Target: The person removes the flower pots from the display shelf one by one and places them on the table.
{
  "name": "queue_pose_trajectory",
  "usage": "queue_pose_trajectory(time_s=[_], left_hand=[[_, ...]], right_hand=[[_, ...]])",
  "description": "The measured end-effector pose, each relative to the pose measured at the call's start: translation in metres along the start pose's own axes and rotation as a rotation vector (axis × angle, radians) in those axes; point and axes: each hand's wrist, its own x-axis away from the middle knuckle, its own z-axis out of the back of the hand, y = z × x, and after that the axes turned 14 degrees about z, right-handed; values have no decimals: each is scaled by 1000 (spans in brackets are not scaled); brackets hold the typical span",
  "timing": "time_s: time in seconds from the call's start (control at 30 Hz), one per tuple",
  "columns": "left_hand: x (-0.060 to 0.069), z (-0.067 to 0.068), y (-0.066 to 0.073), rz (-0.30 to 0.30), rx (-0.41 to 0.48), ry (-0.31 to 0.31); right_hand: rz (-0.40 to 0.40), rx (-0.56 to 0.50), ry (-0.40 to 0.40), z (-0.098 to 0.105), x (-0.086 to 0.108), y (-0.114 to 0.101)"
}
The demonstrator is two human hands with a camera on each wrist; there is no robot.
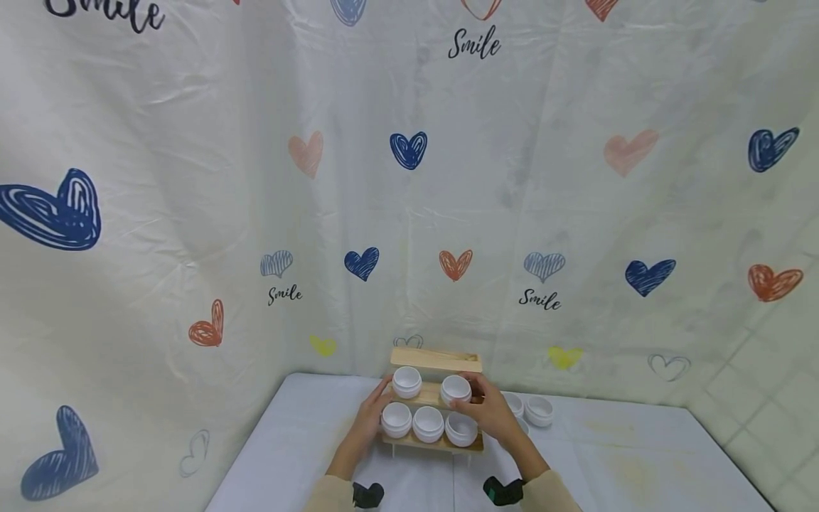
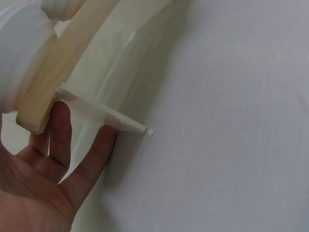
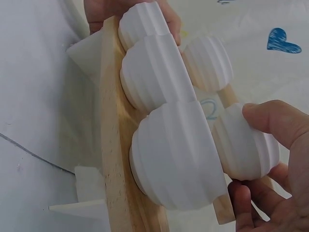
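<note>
A tiered wooden stand (image 1: 436, 359) with white supports (image 2: 104, 112) is near the back of the table. Its front shelf carries a row of three small white ribbed pots (image 1: 428, 424). One more white pot (image 1: 406, 382) sits at the left of the middle shelf. At that shelf's right end my right hand (image 1: 489, 409) pinches another white pot (image 3: 246, 145), thumb near its rim and fingers low. My left hand (image 1: 371, 416) holds the stand's left end. In the left wrist view its fingers (image 2: 60, 128) touch the board and a white support; its thumb is mostly hidden.
More white pots (image 1: 539, 411) stand on the table just right of the stand, partly behind my right hand. The white-covered table (image 1: 627, 455) extends to both sides. A curtain (image 1: 480, 199) printed with hearts hangs right behind the stand.
</note>
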Motion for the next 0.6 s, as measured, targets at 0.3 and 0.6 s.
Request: queue_pose_trajectory(time_s=[0.3,0.6], left_hand=[[-1,0,-2,-7,0,6],[-1,0,0,-2,7,3]], right_hand=[[4,14,8,0,2,-1],[5,-8,28,3,6,-3]])
